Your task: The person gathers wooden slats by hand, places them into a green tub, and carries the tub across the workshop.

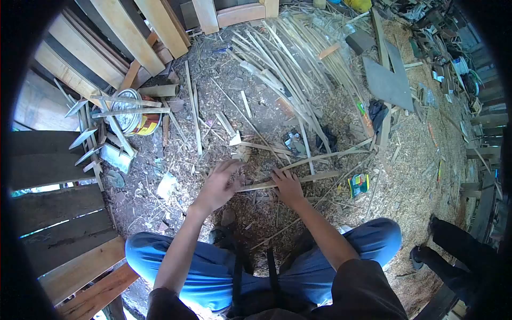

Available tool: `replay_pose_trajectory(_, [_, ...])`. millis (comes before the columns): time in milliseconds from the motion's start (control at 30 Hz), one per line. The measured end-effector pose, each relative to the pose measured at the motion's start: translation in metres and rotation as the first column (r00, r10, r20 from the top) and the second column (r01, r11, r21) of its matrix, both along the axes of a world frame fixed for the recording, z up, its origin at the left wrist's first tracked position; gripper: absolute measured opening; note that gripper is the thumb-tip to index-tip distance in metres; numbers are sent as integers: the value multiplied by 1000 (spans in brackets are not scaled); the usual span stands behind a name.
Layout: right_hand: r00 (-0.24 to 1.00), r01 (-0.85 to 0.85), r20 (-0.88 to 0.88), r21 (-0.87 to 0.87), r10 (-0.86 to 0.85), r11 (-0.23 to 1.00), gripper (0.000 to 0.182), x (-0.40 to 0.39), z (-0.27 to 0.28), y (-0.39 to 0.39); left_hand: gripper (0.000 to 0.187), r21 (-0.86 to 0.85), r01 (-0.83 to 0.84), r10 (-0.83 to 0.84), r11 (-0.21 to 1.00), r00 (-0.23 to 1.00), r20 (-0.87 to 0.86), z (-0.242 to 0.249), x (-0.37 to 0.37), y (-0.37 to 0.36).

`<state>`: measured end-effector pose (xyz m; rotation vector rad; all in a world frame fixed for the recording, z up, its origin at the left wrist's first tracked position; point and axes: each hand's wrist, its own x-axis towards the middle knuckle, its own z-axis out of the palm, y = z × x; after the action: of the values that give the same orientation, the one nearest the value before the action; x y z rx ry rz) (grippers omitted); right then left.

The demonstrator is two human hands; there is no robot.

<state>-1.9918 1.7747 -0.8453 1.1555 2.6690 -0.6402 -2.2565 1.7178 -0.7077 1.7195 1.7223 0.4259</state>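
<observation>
A thin wooden strip (320, 176) lies slantwise in front of me, low over the littered ground. My right hand (288, 186) is closed on the strip near its middle, with the fingers over its upper edge. At the strip's left end is my left hand (220, 184), its fingers pointing up and to the right. Motion smears those fingertips, so I cannot make out whether they grip the end. Just beyond both hands, another thin stick (325, 156) crosses the ground. A pale wood offcut (236, 140) sits above my left hand.
A long pile of thin strips (288, 80) covers the ground ahead. Left are a paint bucket (141, 120) and plank walls (64, 208). To the right lie a green-yellow packet (358, 185) and a grey board (388, 82). Another person's dark-trousered legs (453, 256) stand lower right.
</observation>
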Motion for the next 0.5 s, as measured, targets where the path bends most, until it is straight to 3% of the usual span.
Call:
replay_pose_trajectory(33, [1000,-1,-25,58,3,998,58,-2,-7,-3,46,-35,-71,75,997,988,133,-9,-8,-8])
replay_pose_trajectory(67, [1000,6,-28,55,-5,998,58,-6,-15,-2,45,-33,-94,93,995,996,-16,-17,-13,-18])
replay_pose_trajectory(233, [1000,-15,29,148,11,989,48,-14,-14,-3,45,-97,-115,110,989,992,-54,-19,-12,-23])
replay_pose_trajectory(367, [994,17,108,87,-26,996,40,-15,18,-9,47,-18,-7,5,1000,997,-72,-16,4,-8])
replay_pose_trajectory(433, [1000,27,-10,264,-25,964,37,-9,26,-8,49,73,88,-81,993,992,-101,-23,11,-6])
replay_pose_trajectory(500, [996,89,-18,259,-87,962,36,-4,38,-5,51,101,138,-123,985,983,-137,-31,17,-5])
